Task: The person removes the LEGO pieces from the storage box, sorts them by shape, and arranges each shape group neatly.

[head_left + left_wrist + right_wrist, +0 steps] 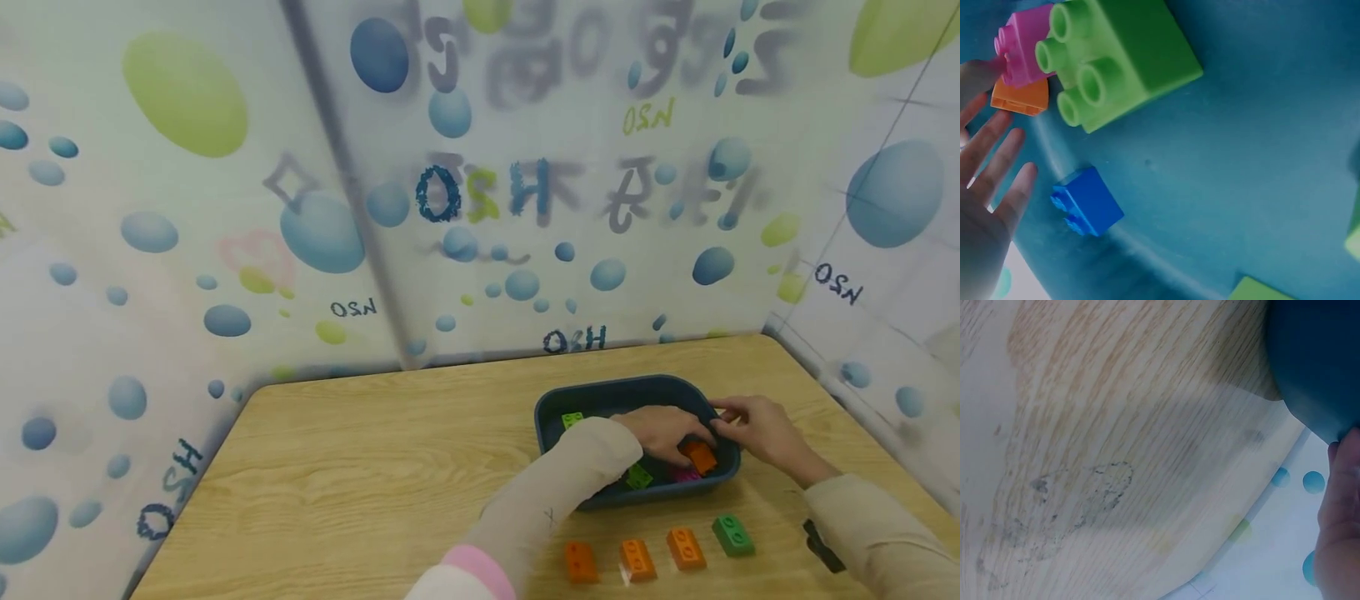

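Note:
My left hand [663, 432] reaches down into a dark blue basin [637, 498], its fingers spread beside an orange toy brick [702, 457]. In the left wrist view, the fingers [1013, 190] look fairly straight around the orange brick, and the thumb overlaps the edge of a pink brick [1027, 44]. Nearby in the basin lie a large light green brick [1147, 56] and a small blue brick [1092, 201]. At the basin's right side my right hand [765, 433] pinches the rim between thumb and fingers; the right wrist view shows only part of that hand [1342, 519].
In front of the basin, a row holds three orange bricks [637, 559] and a green brick [732, 535]. A black object [823, 547] lies by the right sleeve. Patterned walls border the wooden table [360, 467].

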`<action>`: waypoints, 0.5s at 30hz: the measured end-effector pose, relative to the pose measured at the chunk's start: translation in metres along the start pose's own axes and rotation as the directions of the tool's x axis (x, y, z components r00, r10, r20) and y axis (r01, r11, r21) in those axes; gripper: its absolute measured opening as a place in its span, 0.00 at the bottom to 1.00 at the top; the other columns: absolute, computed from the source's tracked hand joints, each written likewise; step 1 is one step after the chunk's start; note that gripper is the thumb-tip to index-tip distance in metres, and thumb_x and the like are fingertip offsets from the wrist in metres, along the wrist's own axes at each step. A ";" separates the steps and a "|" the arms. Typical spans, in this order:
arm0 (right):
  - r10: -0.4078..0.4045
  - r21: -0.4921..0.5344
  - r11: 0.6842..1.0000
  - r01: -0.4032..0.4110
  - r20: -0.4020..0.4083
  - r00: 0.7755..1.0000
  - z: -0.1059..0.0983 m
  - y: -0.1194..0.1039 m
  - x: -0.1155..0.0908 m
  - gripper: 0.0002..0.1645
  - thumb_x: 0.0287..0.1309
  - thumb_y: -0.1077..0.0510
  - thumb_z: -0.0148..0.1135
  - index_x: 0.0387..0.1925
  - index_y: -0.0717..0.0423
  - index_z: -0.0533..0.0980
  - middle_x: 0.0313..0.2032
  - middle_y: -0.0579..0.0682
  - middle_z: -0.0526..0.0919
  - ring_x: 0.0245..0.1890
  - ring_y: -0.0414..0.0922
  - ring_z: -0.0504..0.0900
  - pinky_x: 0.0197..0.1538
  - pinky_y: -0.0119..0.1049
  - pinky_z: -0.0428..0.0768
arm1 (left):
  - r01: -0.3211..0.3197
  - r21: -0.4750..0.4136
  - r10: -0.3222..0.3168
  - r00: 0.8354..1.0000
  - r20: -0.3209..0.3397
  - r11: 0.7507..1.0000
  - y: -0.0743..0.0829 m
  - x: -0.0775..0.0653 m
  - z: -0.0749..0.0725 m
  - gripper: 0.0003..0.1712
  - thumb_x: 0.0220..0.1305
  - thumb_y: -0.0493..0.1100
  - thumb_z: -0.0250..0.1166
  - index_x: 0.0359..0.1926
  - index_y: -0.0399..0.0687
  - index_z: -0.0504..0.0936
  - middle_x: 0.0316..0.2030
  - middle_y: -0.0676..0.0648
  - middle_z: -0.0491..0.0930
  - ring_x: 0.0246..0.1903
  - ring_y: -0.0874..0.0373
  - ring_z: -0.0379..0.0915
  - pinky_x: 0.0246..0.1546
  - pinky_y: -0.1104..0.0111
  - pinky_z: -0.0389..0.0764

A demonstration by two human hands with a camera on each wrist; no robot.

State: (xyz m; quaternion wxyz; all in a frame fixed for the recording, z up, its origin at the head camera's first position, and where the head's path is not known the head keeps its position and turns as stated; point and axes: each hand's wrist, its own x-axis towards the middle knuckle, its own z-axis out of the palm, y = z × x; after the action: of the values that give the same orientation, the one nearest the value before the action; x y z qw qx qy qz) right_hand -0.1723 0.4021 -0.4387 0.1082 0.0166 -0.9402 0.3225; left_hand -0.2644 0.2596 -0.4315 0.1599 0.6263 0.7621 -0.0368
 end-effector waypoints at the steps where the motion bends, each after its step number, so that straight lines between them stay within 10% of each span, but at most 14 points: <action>1: -0.004 0.004 1.000 0.004 -0.002 1.000 0.000 0.000 -0.001 0.19 0.51 0.64 0.59 0.43 0.74 0.73 0.23 0.51 0.78 0.14 0.39 0.70 0.17 0.31 0.70 | 0.006 -0.009 -0.006 1.000 0.006 1.000 0.001 0.000 0.000 0.27 0.55 0.50 0.62 0.58 0.62 0.69 0.53 0.62 0.68 0.49 0.74 0.61 0.50 0.83 0.59; 15: 0.043 -0.069 0.997 -0.043 0.005 0.999 0.001 -0.010 0.000 0.19 0.49 0.68 0.59 0.44 0.76 0.72 0.24 0.51 0.78 0.14 0.38 0.69 0.17 0.31 0.69 | 0.168 -0.004 -0.167 0.983 0.079 0.986 0.006 -0.007 -0.007 0.24 0.51 0.51 0.65 0.52 0.64 0.75 0.41 0.62 0.67 0.39 0.71 0.60 0.42 0.83 0.62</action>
State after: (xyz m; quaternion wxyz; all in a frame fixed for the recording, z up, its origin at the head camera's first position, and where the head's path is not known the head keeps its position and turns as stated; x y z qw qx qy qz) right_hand -0.1718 0.3936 -0.4332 0.0987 -0.0063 -0.9513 0.2921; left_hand -0.2592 0.2559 -0.4222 0.1890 0.5571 0.8056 -0.0706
